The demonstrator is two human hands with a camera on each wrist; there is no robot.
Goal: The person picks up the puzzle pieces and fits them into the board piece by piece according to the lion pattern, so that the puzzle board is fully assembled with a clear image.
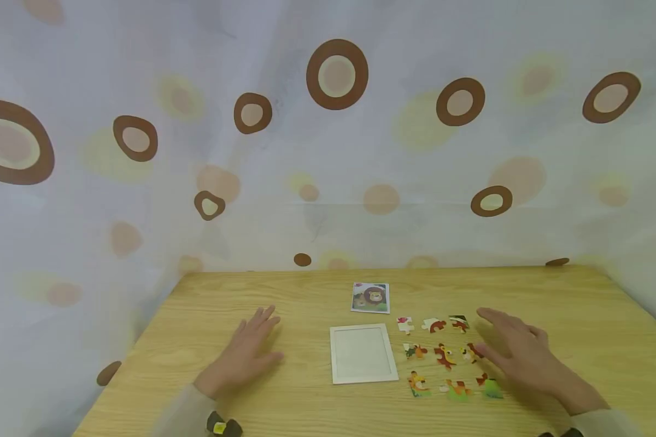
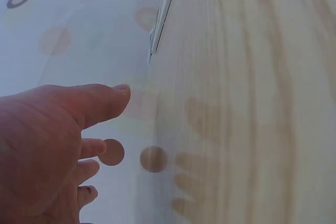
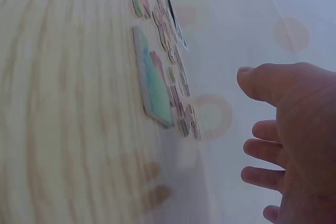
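The square white frame with a pale flat panel (image 1: 364,354) lies flat on the yellowish wood-grain table (image 1: 213,297), where either arm could reach it. Just right of the frame, nine thin, colourful cartoon-animal jigsaw pieces (image 1: 444,356) sit face up in three spaced rows of three, I suspect so each can be read and lifted alone. Beyond the frame lies a small square card printed with a cartoon lion (image 1: 374,296), perhaps put there so no arm covers it. The person's left hand (image 1: 247,353) is well left of the frame, empty, its thumb apart from the fairly straight fingers; its separate shadow tells me it is raised off the wood. The right hand (image 1: 525,354), right of the frame and past the pieces, is empty too, thumb and fingers apart, hanging close to them, perhaps careful not to nudge any.
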